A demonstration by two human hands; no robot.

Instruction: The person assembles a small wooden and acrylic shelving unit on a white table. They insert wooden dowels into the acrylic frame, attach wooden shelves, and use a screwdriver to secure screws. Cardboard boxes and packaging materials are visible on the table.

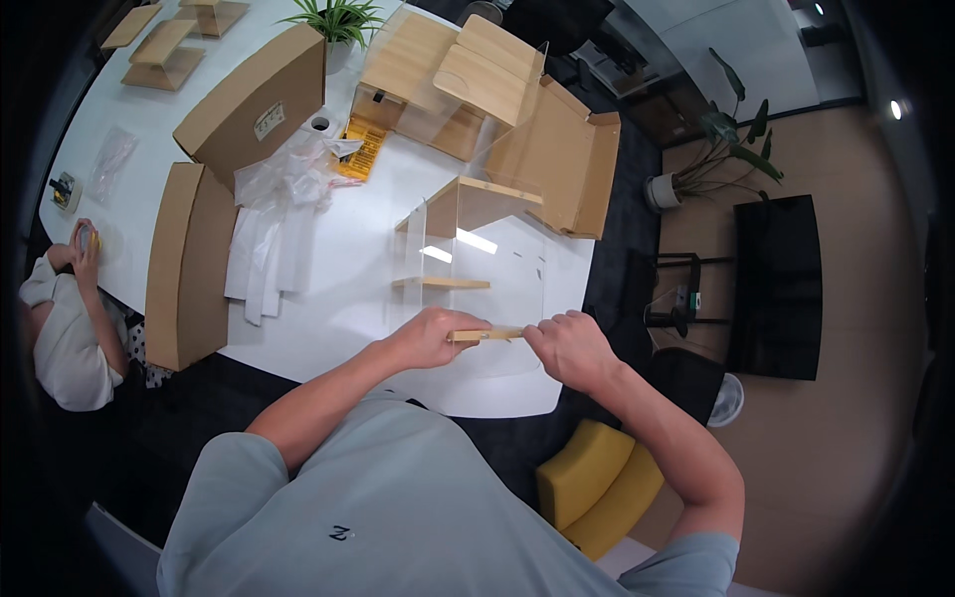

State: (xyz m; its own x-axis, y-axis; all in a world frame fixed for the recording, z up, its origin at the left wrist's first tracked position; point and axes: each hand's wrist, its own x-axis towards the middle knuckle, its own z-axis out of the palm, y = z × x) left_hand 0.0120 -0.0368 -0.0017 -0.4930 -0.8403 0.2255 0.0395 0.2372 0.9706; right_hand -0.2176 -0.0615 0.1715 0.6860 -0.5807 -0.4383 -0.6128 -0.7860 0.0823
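Close in front of me, a light wooden board (484, 335) shows its narrow edge, set against a clear acrylic panel (517, 289). My left hand (436, 338) is wrapped round the board's left end. At its right end my right hand (572, 348) is closed, knuckles up; what its fingers pinch there is too small to name. Beyond, a second wooden shelf board (443, 284) and a larger wooden board (477, 199) stand joined with the clear panels on the white table (338, 343).
Plastic wrapping (284, 189) and open cardboard boxes (184, 269) lie left. A yellow tool case (361, 149), tape roll (320, 124), assembled wood-and-acrylic unit (418, 70) and potted plant (338, 25) stand farther back. Another person (75, 318) sits far left. A yellow seat (597, 483) is right.
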